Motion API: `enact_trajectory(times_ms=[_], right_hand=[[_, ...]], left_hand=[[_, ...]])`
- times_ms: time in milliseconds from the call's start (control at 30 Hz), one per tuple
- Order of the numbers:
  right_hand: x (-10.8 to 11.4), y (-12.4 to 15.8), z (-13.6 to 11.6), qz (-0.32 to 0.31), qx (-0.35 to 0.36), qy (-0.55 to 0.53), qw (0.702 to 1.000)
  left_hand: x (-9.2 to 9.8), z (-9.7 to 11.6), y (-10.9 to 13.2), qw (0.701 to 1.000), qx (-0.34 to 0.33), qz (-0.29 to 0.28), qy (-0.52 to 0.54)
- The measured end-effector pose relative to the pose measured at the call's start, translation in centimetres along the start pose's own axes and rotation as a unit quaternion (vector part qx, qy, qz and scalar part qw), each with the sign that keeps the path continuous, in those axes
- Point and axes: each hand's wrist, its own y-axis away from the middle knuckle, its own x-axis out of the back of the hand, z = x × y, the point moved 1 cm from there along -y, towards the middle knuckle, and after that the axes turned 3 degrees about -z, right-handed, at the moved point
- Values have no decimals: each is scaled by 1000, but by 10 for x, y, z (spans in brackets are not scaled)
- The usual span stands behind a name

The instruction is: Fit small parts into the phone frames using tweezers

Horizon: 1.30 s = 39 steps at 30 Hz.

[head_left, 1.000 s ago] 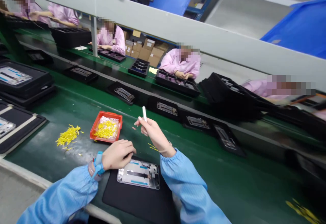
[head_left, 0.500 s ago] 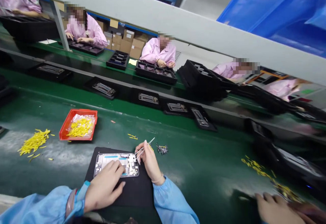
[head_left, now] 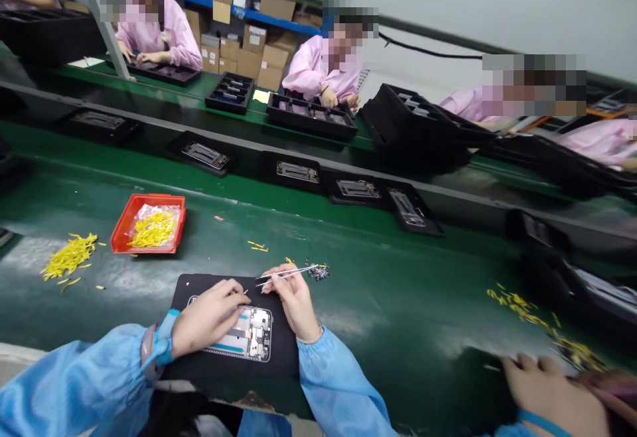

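A silver phone frame [head_left: 249, 337] lies on a black mat [head_left: 283, 351] at the near edge of the green bench. My left hand [head_left: 206, 317] rests on the frame's left part, fingers curled over it. My right hand [head_left: 293, 298] pinches metal tweezers [head_left: 288, 272], whose tips reach right to a small heap of tiny dark parts [head_left: 318, 270] on the bench beside the mat.
A red tray [head_left: 119, 235] of yellow strips stands to the left, with loose yellow strips [head_left: 70, 258] beside it. Black trays with phone frames [head_left: 298, 172] sit on the belt behind. Several people in pink work across the line. Another person's hand [head_left: 552, 394] is at the lower right.
The view swung right and down. My right hand came down from the air to the mat, and its tweezers now point at the heap of small parts. My left hand moved up the frame.
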Motion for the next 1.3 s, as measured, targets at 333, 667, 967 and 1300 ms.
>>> enact_trajectory(times_ms=[333,667,967,1300], right_hand=[[2,24,-2,-26,98,212,972],[3,28,-3,-22,127,282,951],[1,32,-1,-25,143,288,946],[-5,35,-7,-42,170,288,941]], left_hand=[[3,-14,-11,997,-38,-30,54],[3,-16,-10,996,-41,-35,68],[4,-11,-7,998,-50,-11,47],[2,-8,-4,995,-93,9,-32]])
